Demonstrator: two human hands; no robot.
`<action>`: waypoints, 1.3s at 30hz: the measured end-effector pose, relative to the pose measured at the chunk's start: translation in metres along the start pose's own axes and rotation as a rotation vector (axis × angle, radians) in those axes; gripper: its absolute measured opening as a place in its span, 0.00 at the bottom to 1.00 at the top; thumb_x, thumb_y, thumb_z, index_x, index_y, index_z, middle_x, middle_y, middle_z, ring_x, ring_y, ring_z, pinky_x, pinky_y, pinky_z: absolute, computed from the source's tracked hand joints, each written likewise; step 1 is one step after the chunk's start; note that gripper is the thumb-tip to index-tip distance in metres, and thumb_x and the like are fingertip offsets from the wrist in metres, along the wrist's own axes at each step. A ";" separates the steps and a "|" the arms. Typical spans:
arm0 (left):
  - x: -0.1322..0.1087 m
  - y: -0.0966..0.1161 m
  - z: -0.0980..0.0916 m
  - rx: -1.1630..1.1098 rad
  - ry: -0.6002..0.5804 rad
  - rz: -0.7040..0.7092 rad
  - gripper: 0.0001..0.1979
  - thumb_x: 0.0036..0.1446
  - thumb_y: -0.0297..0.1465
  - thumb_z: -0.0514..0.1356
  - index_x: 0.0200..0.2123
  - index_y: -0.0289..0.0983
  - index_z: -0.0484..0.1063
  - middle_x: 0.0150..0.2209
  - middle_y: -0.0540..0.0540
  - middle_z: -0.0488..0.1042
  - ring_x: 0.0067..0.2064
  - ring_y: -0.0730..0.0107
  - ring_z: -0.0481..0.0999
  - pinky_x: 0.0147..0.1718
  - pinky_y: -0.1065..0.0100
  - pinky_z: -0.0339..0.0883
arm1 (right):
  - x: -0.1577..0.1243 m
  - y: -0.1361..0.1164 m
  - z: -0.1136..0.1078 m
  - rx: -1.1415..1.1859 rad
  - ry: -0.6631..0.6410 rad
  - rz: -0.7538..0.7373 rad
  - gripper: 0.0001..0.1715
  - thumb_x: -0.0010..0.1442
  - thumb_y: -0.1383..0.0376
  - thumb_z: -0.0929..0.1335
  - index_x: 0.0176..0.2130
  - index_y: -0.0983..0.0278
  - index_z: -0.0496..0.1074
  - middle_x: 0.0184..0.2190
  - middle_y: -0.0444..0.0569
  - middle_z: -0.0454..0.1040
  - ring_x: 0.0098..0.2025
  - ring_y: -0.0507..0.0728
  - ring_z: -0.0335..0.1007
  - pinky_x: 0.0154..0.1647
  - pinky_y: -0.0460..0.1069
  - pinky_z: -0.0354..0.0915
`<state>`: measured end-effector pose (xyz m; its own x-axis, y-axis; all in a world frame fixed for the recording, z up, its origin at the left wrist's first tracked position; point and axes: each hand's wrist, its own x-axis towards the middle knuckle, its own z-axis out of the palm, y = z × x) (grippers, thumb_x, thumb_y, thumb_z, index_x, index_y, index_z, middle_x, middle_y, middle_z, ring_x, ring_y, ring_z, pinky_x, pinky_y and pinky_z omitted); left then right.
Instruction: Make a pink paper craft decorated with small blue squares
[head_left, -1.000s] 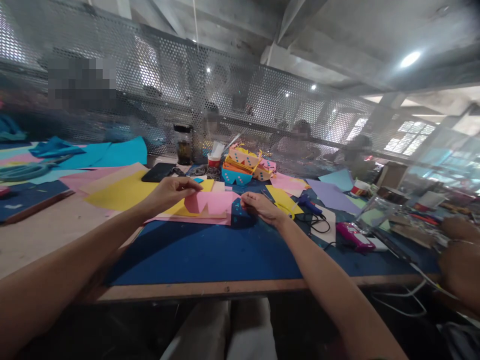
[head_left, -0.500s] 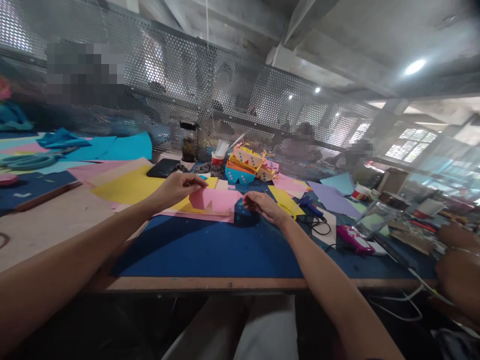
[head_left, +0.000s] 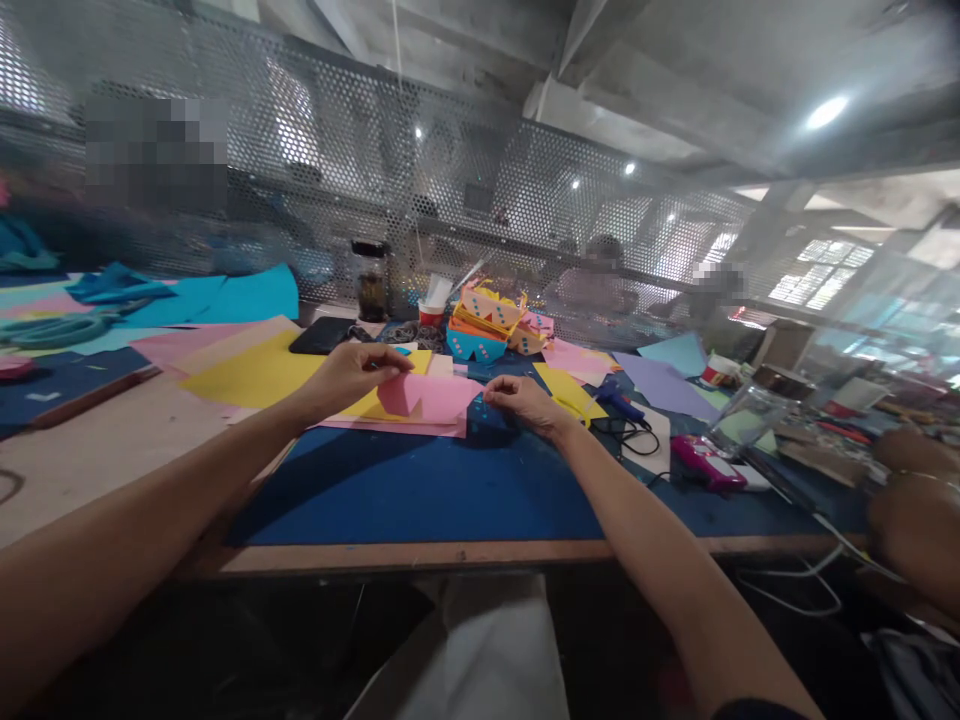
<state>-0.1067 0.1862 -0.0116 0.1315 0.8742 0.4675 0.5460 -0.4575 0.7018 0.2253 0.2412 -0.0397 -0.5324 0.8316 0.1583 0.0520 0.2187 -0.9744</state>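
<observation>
A cut piece of pink paper point(head_left: 429, 397) is stretched between my two hands above the blue mat point(head_left: 420, 495). My left hand point(head_left: 360, 375) pinches its left end from above, with the thumb and forefinger together. At the other end, my right hand point(head_left: 521, 402) has its fingertips closed on the paper's narrow right tip. Under the piece lie pink sheets point(head_left: 450, 430) and yellow sheets point(head_left: 367, 408). Just behind sit several folded paper shapes in blue point(head_left: 477, 346) and orange, decorated with small coloured squares.
A black phone point(head_left: 322, 336), a dark-filled jar point(head_left: 371, 280) and a paper cup point(head_left: 431, 312) stand behind. To the right are a blue glue gun point(head_left: 621, 402), a magenta device point(head_left: 707, 464) and a clear jar point(head_left: 761, 412). Another person's arm point(head_left: 919, 510) is at far right.
The pink paper has tilted, so the notch in its lower edge shows less. My right fingers have drawn together at its tip. The view has shifted slightly.
</observation>
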 end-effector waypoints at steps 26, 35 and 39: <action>-0.004 0.005 0.008 0.052 -0.068 -0.025 0.22 0.56 0.47 0.62 0.43 0.39 0.86 0.46 0.41 0.88 0.48 0.51 0.85 0.47 0.58 0.77 | -0.008 -0.018 0.033 -0.282 0.144 -0.236 0.21 0.62 0.47 0.73 0.37 0.62 0.80 0.37 0.46 0.81 0.43 0.57 0.74 0.50 0.52 0.68; -0.003 -0.004 0.009 0.093 -0.142 -0.029 0.21 0.55 0.50 0.65 0.41 0.41 0.87 0.40 0.45 0.88 0.44 0.51 0.85 0.44 0.61 0.75 | -0.003 -0.010 0.033 -0.336 0.149 -0.254 0.19 0.64 0.49 0.73 0.39 0.63 0.81 0.39 0.47 0.83 0.44 0.58 0.76 0.51 0.52 0.69; -0.002 -0.012 0.010 0.099 -0.156 -0.032 0.22 0.55 0.51 0.64 0.41 0.42 0.87 0.40 0.44 0.88 0.44 0.50 0.85 0.42 0.61 0.74 | -0.003 -0.011 0.032 -0.419 0.148 -0.246 0.17 0.68 0.52 0.71 0.41 0.62 0.82 0.42 0.48 0.84 0.47 0.58 0.78 0.53 0.51 0.69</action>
<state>-0.1058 0.1917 -0.0264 0.2353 0.9063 0.3512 0.6296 -0.4174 0.6553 0.1998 0.2201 -0.0345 -0.4479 0.7866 0.4251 0.2907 0.5778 -0.7627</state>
